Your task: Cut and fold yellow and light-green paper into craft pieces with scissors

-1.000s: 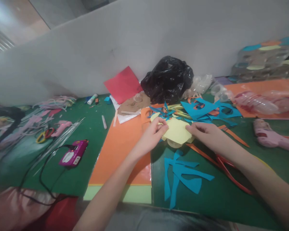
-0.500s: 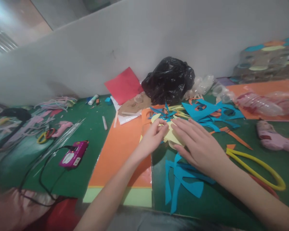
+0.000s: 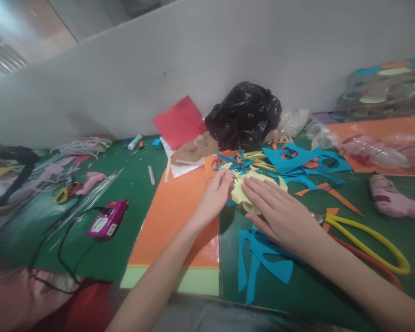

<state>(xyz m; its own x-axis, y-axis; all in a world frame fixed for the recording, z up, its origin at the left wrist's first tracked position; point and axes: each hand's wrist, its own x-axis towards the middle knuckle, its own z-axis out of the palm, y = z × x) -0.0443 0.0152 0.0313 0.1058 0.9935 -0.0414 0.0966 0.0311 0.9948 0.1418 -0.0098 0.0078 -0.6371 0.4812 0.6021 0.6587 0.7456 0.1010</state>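
Pale yellow paper pieces (image 3: 239, 195) lie in front of me, partly hidden under my hands. My left hand (image 3: 215, 193) is closed, its thumb and fingers pinched at the left edge of the yellow paper. Flat across the paper's top rests my right hand (image 3: 275, 207), fingers stretched out. Blue paper offcuts (image 3: 269, 263) lie just below my right hand, and more blue cut paper (image 3: 293, 159) is beyond it. Scissors with yellow and orange handles (image 3: 373, 230) lie partly under my right forearm.
An orange sheet (image 3: 174, 221) lies left of centre. Behind are a black plastic bag (image 3: 244, 115) and a red sheet (image 3: 180, 122). A pink glue gun (image 3: 394, 198) lies right; a purple power box (image 3: 107, 220) with a cable is left. Another person's clothing (image 3: 27, 299) shows lower left.
My left hand has drawn slightly left and its thumb no longer lies over the yellow paper. My right hand remains flat, slightly shifted; more yellow paper shows beyond it.
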